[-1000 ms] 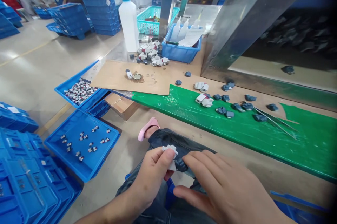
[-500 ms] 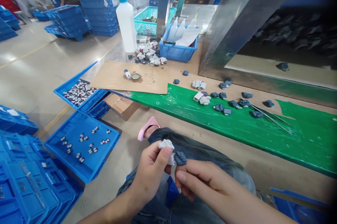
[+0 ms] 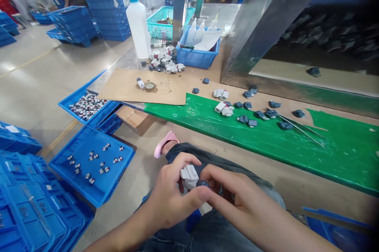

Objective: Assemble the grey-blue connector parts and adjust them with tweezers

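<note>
Above my lap, my left hand [image 3: 170, 195] is closed around a small white moulded plastic piece [image 3: 189, 174]. A dark blue-grey piece [image 3: 203, 183] touches or sits close against its side, pinched at the fingertips of my right hand [image 3: 241, 195]. My two thumbs meet just below the pieces and hide part of them. Another pale part [image 3: 205, 207] shows beneath the thumbs; whether it belongs to the white piece I cannot tell. On the bench lie several loose dark pieces [image 3: 260, 114] and a few white ones [image 3: 224, 109].
Tweezers [image 3: 304, 130] rest on the green mat [image 3: 204, 122]. Cardboard [image 3: 171, 92] holds a bottle cap [image 3: 149, 85]. A white bottle [image 3: 137, 29] stands behind, beside a heap of white pieces [image 3: 166, 58]. Blue trays [image 3: 115, 181] of small parts sit at left. A metal frame [image 3: 266, 27] rises at right.
My left thumb has swung down and right, and my right fingers have risen around the dark piece. The white piece has turned in my left hand. The view has shifted slightly.
</note>
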Action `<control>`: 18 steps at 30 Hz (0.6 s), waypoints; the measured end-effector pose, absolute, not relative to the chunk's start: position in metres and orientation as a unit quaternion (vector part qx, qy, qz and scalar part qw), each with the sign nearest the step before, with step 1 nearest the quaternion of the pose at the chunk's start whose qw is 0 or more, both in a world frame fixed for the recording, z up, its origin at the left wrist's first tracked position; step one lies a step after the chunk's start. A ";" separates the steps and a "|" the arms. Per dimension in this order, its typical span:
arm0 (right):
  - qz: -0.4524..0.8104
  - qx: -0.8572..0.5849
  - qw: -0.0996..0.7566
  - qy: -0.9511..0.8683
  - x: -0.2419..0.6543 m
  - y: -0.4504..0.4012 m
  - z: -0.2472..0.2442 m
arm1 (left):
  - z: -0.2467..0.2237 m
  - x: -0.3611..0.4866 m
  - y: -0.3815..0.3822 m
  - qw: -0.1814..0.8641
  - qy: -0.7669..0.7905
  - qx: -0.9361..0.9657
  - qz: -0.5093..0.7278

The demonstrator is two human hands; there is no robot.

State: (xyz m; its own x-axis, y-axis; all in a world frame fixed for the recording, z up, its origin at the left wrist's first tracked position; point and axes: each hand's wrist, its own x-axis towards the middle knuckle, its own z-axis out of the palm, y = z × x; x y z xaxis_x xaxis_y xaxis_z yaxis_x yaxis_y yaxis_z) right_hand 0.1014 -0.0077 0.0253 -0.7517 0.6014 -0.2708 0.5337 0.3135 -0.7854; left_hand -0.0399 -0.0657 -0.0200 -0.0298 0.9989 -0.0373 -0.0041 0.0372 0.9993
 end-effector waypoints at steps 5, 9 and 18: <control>0.487 -0.330 0.031 -0.808 0.101 -0.016 0.024 | -0.017 -0.038 -0.057 0.422 0.567 0.534 0.465; 0.527 -0.350 0.084 -0.770 0.097 -0.020 0.021 | -0.011 -0.037 -0.050 0.349 0.588 0.505 0.526; 0.438 -0.362 0.243 -0.786 0.086 -0.027 0.023 | 0.000 -0.040 -0.041 0.275 0.597 0.424 0.623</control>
State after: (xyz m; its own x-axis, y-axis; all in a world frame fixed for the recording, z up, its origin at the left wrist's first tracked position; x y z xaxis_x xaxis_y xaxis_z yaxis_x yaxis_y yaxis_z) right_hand 0.0864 -0.0272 0.0225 -0.6198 0.7820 0.0662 0.3559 0.3553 -0.8644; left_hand -0.0395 -0.0411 -0.0004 -0.4881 0.8496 0.1998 0.1633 -0.1360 0.9772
